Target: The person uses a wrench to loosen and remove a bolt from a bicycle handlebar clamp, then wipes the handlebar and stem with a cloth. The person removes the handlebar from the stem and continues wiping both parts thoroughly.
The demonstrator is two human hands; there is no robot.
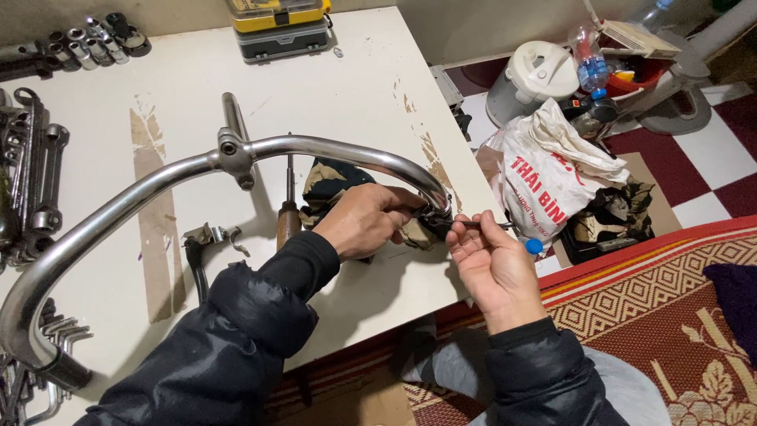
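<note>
A curved chrome bicycle handlebar (pixel 142 193) with its stem clamp (pixel 235 154) lies across the white table (pixel 339 87). My left hand (pixel 367 221) grips the bar's right end, where a dark clamp part (pixel 436 221) sits. My right hand (pixel 493 260) holds a thin metal key with a blue ball end (pixel 534 246), its tip at that clamp. A camouflage cloth (pixel 331 185) lies under my left hand.
A wooden-handled screwdriver (pixel 288 217) and a brake lever (pixel 206 237) lie on the table. Wrenches (pixel 35 177) and sockets (pixel 95 39) line the left edge. A yellow and grey case (pixel 277 28) stands at the back. A white plastic bag (pixel 544 177) and clutter sit on the floor at right.
</note>
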